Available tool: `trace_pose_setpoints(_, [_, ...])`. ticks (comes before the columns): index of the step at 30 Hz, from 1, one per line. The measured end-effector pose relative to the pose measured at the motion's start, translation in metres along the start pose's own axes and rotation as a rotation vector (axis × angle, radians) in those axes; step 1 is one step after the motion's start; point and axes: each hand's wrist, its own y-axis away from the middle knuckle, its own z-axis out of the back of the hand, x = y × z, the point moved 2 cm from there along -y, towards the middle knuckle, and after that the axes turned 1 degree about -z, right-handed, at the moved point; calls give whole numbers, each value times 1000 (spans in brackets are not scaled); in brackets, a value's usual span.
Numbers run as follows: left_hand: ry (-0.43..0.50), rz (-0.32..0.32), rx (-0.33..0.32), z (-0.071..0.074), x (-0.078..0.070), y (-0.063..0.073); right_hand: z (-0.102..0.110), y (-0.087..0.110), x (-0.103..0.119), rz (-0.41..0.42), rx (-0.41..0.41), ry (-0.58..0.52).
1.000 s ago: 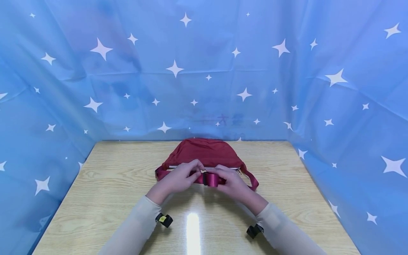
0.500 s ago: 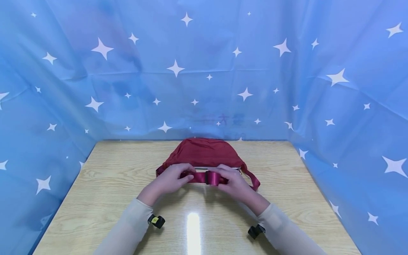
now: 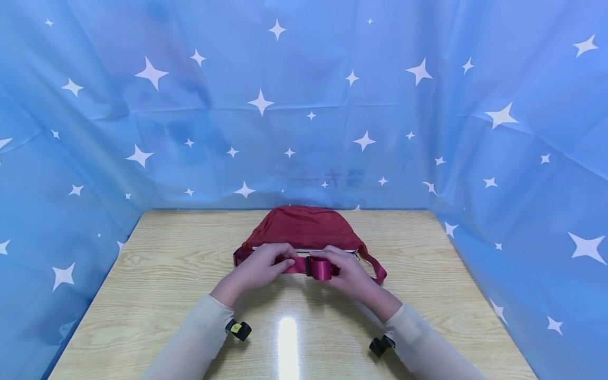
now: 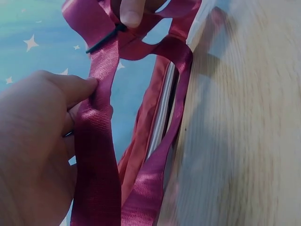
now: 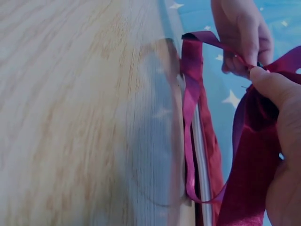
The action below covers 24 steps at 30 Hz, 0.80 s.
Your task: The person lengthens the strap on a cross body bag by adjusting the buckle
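Observation:
A dark red waist bag [image 3: 304, 227] lies at the back of the table, its zip facing me. In front of the zip, its shiny red strap [image 3: 297, 265] is held up between both hands. My left hand [image 3: 256, 267] pinches the strap between thumb and fingers, left of a black strap slider [image 3: 308, 267]. My right hand [image 3: 350, 273] grips the strap at a short loop [image 3: 321, 268] just right of the slider. In the left wrist view the left thumb presses on the flat webbing [image 4: 96, 141]; the slider [image 4: 106, 38] sits beyond it.
The wooden table [image 3: 157, 285] runs up to a blue star-printed curtain [image 3: 304, 132] at the back and sides. A free length of strap [image 5: 189, 113] hangs beside the zip [image 5: 203, 155]. Each wrist wears a small black camera [image 3: 239, 330].
My left hand has moved left from the slider along the strap, then slightly back right, leaving a flat stretch of strap showing. The right hand stays almost in place.

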Motion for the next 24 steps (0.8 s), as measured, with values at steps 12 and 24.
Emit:
trace_pose_setpoints(12, [20,-25,-6,-9,-13,-6,-6,-4,2,20,-5,4])
trace_pose_setpoints(24, [-80,-59,-52,-16,-14,-7,-6,-4,1,-65,-5,-35])
